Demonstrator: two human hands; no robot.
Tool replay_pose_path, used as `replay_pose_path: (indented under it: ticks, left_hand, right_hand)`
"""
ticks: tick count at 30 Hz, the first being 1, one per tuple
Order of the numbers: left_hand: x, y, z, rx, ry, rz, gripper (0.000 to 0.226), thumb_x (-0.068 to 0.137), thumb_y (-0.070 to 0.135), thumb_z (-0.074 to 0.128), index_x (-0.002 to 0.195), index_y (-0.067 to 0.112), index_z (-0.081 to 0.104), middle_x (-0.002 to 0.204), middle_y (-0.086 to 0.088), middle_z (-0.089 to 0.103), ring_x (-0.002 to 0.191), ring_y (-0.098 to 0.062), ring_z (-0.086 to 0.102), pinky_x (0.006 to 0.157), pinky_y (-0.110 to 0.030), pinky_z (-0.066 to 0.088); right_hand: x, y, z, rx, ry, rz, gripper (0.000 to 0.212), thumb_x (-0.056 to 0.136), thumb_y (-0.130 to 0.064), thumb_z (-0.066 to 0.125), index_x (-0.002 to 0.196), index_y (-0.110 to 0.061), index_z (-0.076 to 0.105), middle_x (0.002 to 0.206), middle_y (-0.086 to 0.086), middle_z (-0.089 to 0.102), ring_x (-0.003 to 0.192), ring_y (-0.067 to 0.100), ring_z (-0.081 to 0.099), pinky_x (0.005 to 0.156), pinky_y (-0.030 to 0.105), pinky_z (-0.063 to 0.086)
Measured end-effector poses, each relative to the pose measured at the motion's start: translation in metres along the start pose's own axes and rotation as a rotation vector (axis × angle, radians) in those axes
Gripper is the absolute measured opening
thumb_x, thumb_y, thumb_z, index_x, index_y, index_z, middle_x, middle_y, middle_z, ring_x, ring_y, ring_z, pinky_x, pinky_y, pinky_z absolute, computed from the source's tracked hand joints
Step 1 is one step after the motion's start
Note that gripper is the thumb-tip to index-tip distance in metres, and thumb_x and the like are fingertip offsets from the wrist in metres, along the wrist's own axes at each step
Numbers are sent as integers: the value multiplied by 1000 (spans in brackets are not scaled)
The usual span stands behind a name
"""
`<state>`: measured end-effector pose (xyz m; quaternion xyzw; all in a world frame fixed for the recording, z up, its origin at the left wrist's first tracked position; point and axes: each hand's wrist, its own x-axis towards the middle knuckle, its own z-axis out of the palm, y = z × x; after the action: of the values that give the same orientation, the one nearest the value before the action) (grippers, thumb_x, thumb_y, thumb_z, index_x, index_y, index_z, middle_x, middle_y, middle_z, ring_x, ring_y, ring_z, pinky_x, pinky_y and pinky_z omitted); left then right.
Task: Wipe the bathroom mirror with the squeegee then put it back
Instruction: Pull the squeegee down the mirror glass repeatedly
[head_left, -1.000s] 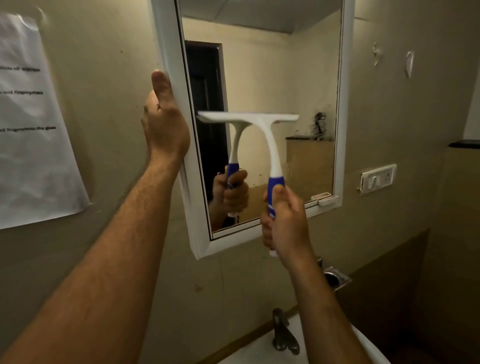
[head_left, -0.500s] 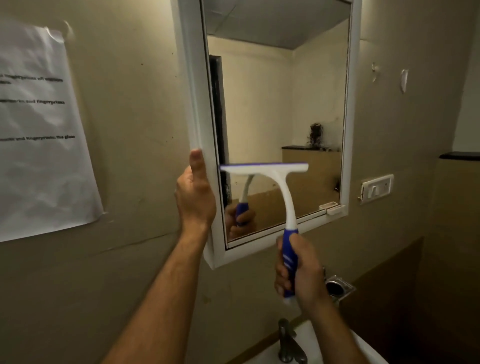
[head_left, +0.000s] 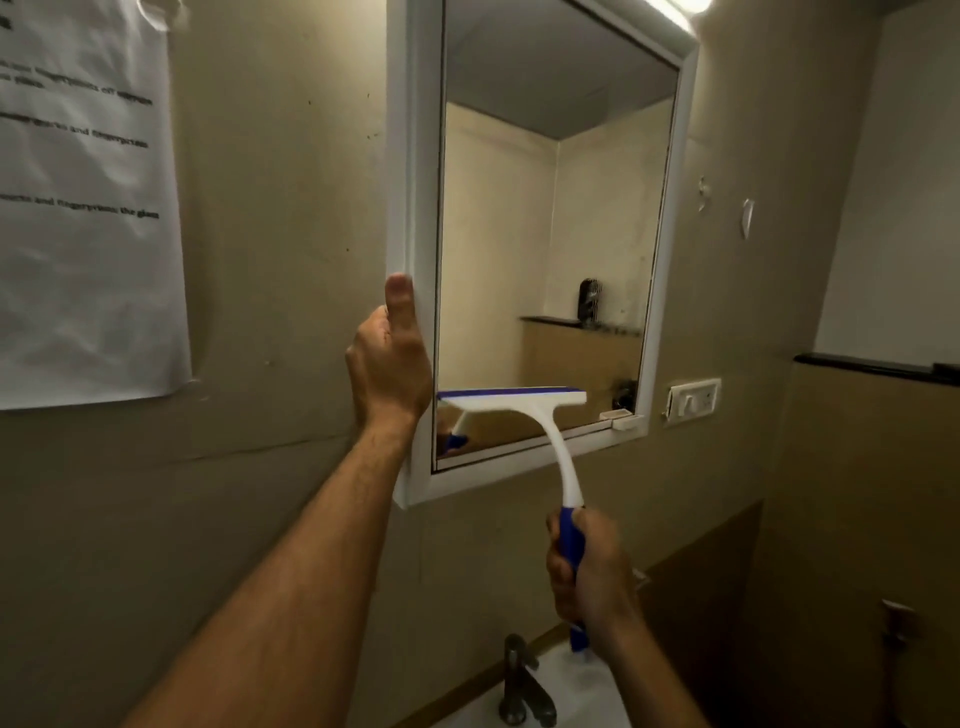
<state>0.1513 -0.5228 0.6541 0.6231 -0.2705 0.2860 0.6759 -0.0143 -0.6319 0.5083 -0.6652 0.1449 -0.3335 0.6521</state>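
A white-framed mirror (head_left: 545, 208) hangs on the beige wall. My left hand (head_left: 389, 358) grips the lower part of its left frame edge, thumb up along the frame. My right hand (head_left: 592, 577) is closed around the blue handle of a white squeegee (head_left: 524, 410). Its blade lies flat against the glass near the mirror's bottom edge, left half. The neck curves down past the lower frame to my hand.
A white sink (head_left: 576, 691) with a metal tap (head_left: 519, 686) sits right below my right hand. A printed paper sheet (head_left: 83, 208) is taped to the wall at left. A switch plate (head_left: 693, 400) is right of the mirror, with a dark ledge (head_left: 878, 366) beyond it.
The squeegee blade has slid down the glass from mid-mirror to near the bottom edge. My right hand dropped with it, below the frame. My left hand shifted lower along the left frame.
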Motion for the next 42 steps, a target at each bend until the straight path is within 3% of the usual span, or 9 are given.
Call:
replay_pose_path:
  ticks: [16, 23, 24, 25, 26, 27, 31, 39, 42]
  left_hand:
    - [2, -2, 5, 19, 25, 22, 56, 99, 58, 21, 57, 23, 31, 53, 4, 34, 47, -12, 31, 47, -23, 23]
    - [19, 32, 7, -215, -428, -298, 47, 93, 54, 28, 61, 23, 40, 49, 10, 24, 37, -3, 23, 69, -33, 45]
    - [14, 44, 19, -232, -488, -241, 39, 83, 50, 32, 55, 22, 28, 46, 14, 3, 31, -5, 0, 100, -30, -23]
    - [20, 57, 28, -307, -511, -209, 32, 74, 47, 33, 62, 25, 13, 50, 11, -14, 31, -17, -15, 30, -27, 37]
    - [30, 67, 35, -390, -511, -206, 32, 74, 46, 32, 72, 30, 4, 52, 7, -19, 31, -27, -16, 64, 11, 14]
    - [42, 79, 35, -402, -497, -208, 31, 84, 46, 30, 75, 32, 5, 48, 9, -12, 28, -20, -10, 18, -36, 18]
    - [98, 111, 10, -57, 66, -44, 47, 98, 59, 15, 99, 20, 42, 73, 5, 48, 63, -8, 48, 50, -23, 36]
    - [96, 91, 28, -131, -23, -69, 55, 97, 60, 18, 91, 18, 53, 64, 6, 46, 55, -3, 44, 71, -33, 40]
    - [53, 74, 59, -374, -455, -155, 39, 72, 47, 33, 51, 22, 12, 47, 8, -16, 30, -19, -17, 84, -23, -39]
  right_hand:
    - [0, 20, 12, -588, 128, -91, 33, 91, -16, 53, 88, -45, 35, 99, 1, 47, 87, 17, 49, 82, 44, 52]
    - [55, -112, 32, 62, 197, -205, 47, 88, -61, 34, 70, -23, 55, 51, -4, 42, 40, 11, 33, 38, 24, 27]
    - [67, -136, 35, 93, 175, -230, 47, 88, -61, 34, 69, -23, 54, 50, -5, 42, 38, 11, 32, 38, 23, 26]
    - [78, -163, 38, 140, 160, -259, 46, 89, -60, 34, 70, -23, 54, 50, -4, 42, 37, 11, 31, 37, 22, 26]
    - [88, -188, 40, 173, 149, -283, 45, 89, -59, 35, 73, -21, 53, 51, -4, 42, 37, 11, 30, 36, 22, 26]
    - [97, -210, 42, 195, 140, -311, 45, 90, -58, 35, 76, -20, 54, 51, -4, 42, 37, 10, 30, 35, 22, 26]
    - [118, -269, 47, 215, 87, -379, 47, 93, -55, 34, 86, -14, 55, 52, -4, 42, 36, 9, 31, 34, 22, 28]
    - [106, -205, 35, 149, 6, -312, 49, 93, -60, 32, 73, -19, 51, 51, -3, 40, 39, 11, 28, 36, 23, 24]
    - [102, -193, 32, 150, 12, -304, 50, 94, -59, 32, 75, -18, 52, 50, -2, 41, 38, 12, 29, 36, 22, 26]
